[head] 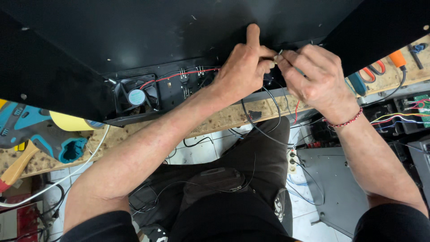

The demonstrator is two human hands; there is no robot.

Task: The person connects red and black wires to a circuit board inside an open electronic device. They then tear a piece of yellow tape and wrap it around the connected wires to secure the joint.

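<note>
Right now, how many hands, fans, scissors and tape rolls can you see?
Hands: 2, the left hand and the right hand, fingertips meeting at a small part on the black case
Fans: 1, a black fan in the case
Scissors: 1, red-handled scissors on the bench
Tape rolls: 1, a yellow roll
Total: 5
</note>
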